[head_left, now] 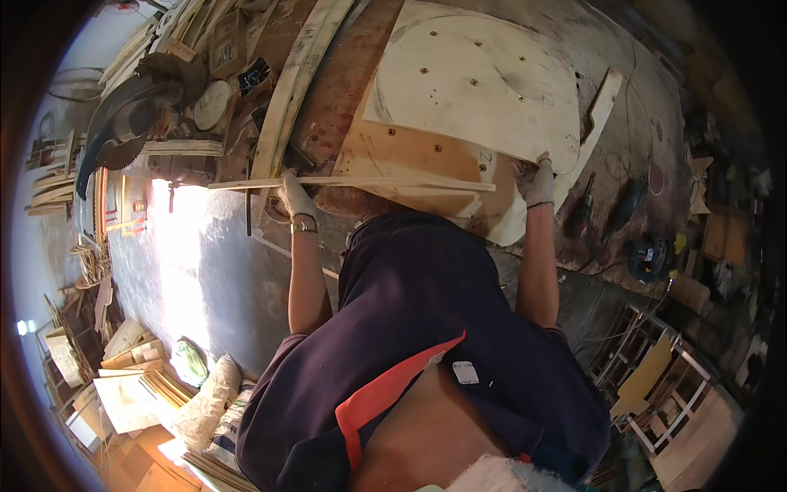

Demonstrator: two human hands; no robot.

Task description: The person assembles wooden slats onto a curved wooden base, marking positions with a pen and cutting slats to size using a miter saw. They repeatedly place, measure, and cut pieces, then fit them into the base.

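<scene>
At far left, toothed saw blade (113, 153). Next, gloved left hand (295, 198) closed on thin wooden strip (393, 182), running rightward across front of brown board (414, 160). On that board, pale panel (459, 97) with small metal fittings. Rightward, gloved right hand (538, 184) at panel's near edge, impossible to tell whether gripping; beyond, pale wooden bar (603, 102).
</scene>
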